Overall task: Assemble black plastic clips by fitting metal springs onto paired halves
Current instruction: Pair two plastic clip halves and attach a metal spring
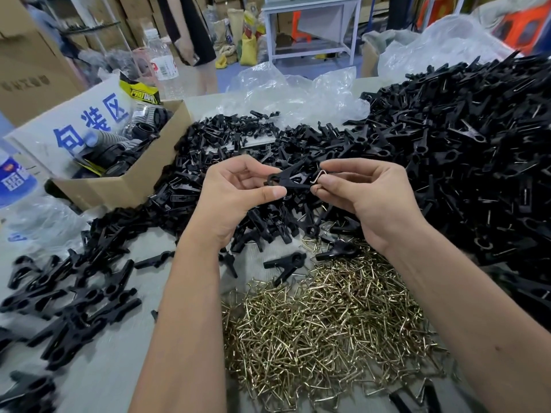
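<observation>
My left hand (235, 198) pinches a pair of black clip halves (290, 178) by their ringed end, held above the table. My right hand (369, 201) pinches a bent metal spring (319, 180) at the open jaw end of those halves, touching them. Below my hands lies a heap of brass-coloured springs (322, 329). Loose black halves (232, 150) spread behind my hands.
A big heap of black clips (465, 144) fills the right side, more clips (74, 296) lie at the left. An open cardboard box (125, 180) stands at the left, clear plastic bags (295, 87) behind. A water bottle (162, 64) and a standing person (193, 34) are further back.
</observation>
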{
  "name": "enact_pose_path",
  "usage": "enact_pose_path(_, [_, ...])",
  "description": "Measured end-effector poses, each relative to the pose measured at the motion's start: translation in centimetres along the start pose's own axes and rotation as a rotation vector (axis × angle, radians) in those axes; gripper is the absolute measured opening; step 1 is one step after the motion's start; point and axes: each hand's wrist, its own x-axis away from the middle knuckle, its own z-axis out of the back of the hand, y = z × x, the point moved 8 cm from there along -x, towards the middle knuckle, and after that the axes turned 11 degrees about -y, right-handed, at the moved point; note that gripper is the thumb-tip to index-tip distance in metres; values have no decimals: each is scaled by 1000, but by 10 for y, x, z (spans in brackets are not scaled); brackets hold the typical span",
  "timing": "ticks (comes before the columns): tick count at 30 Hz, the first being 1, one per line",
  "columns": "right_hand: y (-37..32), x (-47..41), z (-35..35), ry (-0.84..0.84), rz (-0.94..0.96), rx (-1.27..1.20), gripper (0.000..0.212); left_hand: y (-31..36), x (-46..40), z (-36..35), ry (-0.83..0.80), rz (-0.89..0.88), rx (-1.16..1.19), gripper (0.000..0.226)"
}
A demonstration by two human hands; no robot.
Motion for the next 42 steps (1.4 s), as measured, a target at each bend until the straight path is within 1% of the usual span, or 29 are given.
enact_pose_path(4, [1,1,-1,26,-26,67,8,-1,0,-2,-10,2,3,34])
enact_pose_path(7, [4,3,2,100,-58,144,7,0,-1,-3,-22,1,14,35])
enact_pose_path(11, [10,6,4,195,-96,94,6,2,-1,-5,-33,-20,28,32])
enact_pose_path(14, [11,9,4,222,-105,80,7,3,-1,-6,-44,-23,32,33])
enact_pose_path(22, [8,12,-1,259,-39,120,10,2,-2,-17,-70,20,-11,33])
enact_pose_path(31, [7,18,2,381,12,93,11,2,-6,-32,-82,15,-16,32])
enact_pose_path(35, [9,18,4,389,8,101,12,0,-7,-33,-82,21,-27,33])
enact_pose_path(42, [7,15,2,326,-3,102,12,-2,-6,-27,-63,30,-9,31])
